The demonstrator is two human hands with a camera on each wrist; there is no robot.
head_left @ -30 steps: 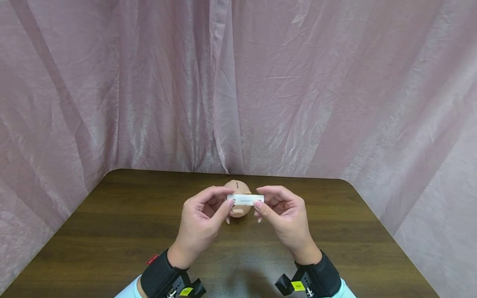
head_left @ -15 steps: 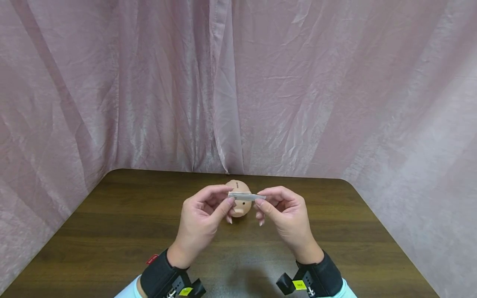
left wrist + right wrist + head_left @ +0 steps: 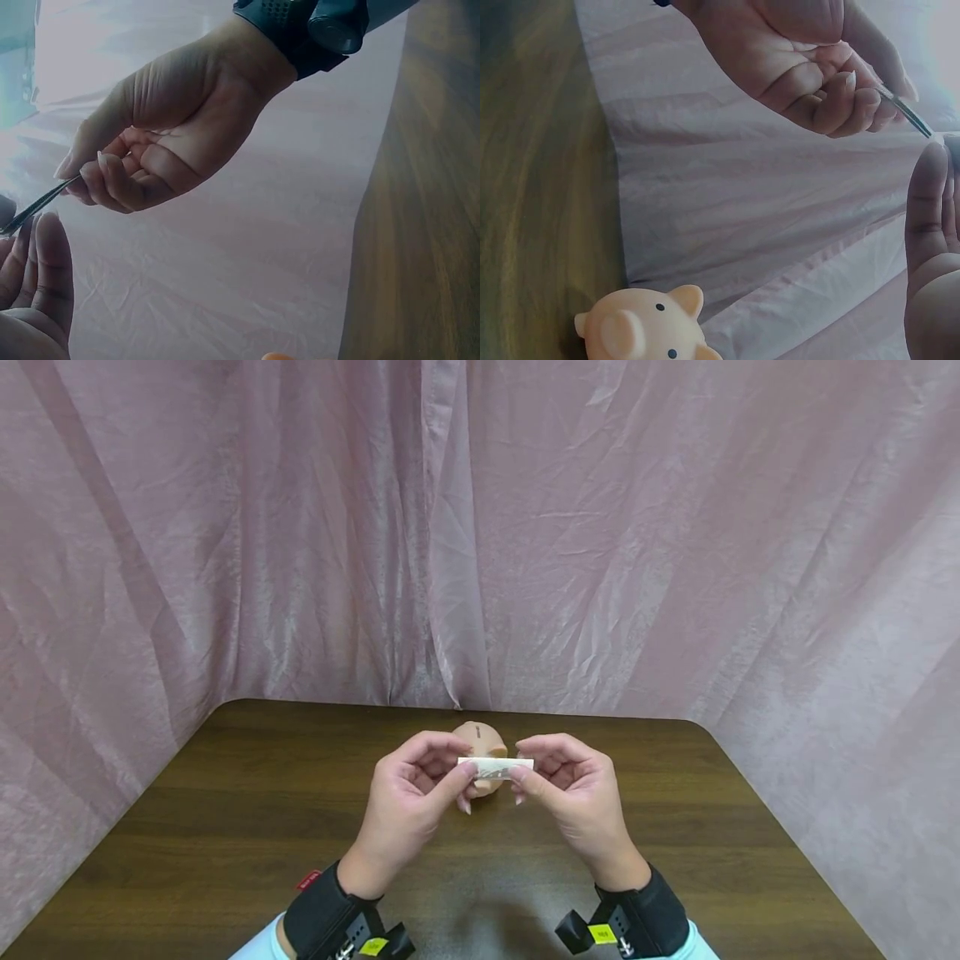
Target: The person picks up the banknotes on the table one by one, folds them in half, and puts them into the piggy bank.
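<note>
A small folded strip of paper, pale with grey print, stretches level between the two hands in the head view. My left hand pinches its left end between thumb and fingers. At the other end, my right hand pinches it the same way. Seen edge-on, the paper strip looks thin and layered in the right wrist view. Behind the hands stands a peach piggy bank with a dark slot on top, its lower part hidden by strip and fingers. In the right wrist view the piggy bank shows snout, eyes and ears.
The dark brown wooden table has rounded far corners. Beyond its far edge hangs a pink curtain. Black bands with small devices wrap the left wrist and right wrist.
The paper strip tilted from its broad face to nearly edge-on, then back to show a paler, less printed face. Both hands kept their hold and hardly moved; the piggy bank stayed put.
</note>
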